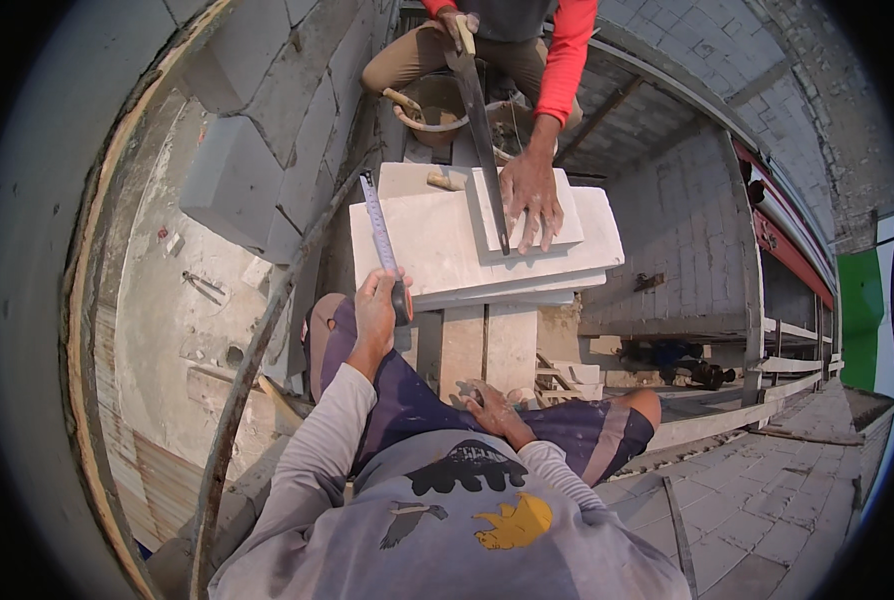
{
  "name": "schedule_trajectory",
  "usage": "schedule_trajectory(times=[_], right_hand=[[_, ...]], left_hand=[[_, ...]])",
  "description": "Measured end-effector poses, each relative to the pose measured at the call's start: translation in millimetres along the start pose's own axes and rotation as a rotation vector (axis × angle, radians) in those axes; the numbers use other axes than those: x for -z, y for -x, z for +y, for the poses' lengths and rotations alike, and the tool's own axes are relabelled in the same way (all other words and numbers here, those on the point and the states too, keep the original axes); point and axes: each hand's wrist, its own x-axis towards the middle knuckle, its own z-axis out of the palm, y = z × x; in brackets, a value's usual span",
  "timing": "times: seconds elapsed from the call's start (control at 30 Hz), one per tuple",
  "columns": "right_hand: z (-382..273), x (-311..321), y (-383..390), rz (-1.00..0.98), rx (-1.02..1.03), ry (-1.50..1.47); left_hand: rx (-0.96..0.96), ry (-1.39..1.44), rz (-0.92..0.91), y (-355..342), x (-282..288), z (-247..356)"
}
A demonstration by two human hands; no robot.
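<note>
My left hand (375, 315) is closed around an orange and black tape measure (402, 303). Its blade (379, 222) sticks out away from me, over the left end of a large white block (417, 245). My right hand (497, 412) lies on my thigh with its fingers apart and holds nothing. Across from me, a person in red sleeves holds a hand saw (484, 135) by its handle. Its blade lies along a smaller white block (557, 215) on top of the large one. That person's other hand (532, 195) presses flat on the small block.
Two buckets (432, 125) stand beyond the blocks, one with a wooden-handled tool. A short wooden piece (446, 181) lies behind the small block. Planks (512, 350) run under the stack. A metal bar (237, 420) slants along my left, near a grey block wall (237, 185).
</note>
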Motion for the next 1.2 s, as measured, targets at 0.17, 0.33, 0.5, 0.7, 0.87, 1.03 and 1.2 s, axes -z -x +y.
schedule_trajectory(times=[0.17, 0.33, 0.5, 0.7, 0.87, 1.03, 1.2], right_hand=[[7, -9, -2, -0.004, -0.038, 0.039], [3, -10, 0, -0.054, -0.065, 0.029], [-4, -4, -2, -0.098, -0.103, 0.063], [-18, 2, -2, -0.187, -0.092, 0.14], [-30, 15, 0, -0.259, -0.034, 0.129], [9, 11, -17, -0.277, 0.103, 0.11], [26, 19, -24, -0.284, 0.185, 0.08]], left_hand=[[-0.009, -0.029, 0.01, 0, 5, -5], [-0.024, -0.091, 0.081, 2, -2, -3], [-0.005, -0.057, 0.081, 6, -7, 7], [-0.032, -0.099, 0.068, -5, 3, -9], [-0.047, -0.011, 0.12, 6, -10, 6], [-0.072, -0.021, 0.083, 0, -2, -8], [-0.108, 0.026, 0.156, -3, -7, -10]])
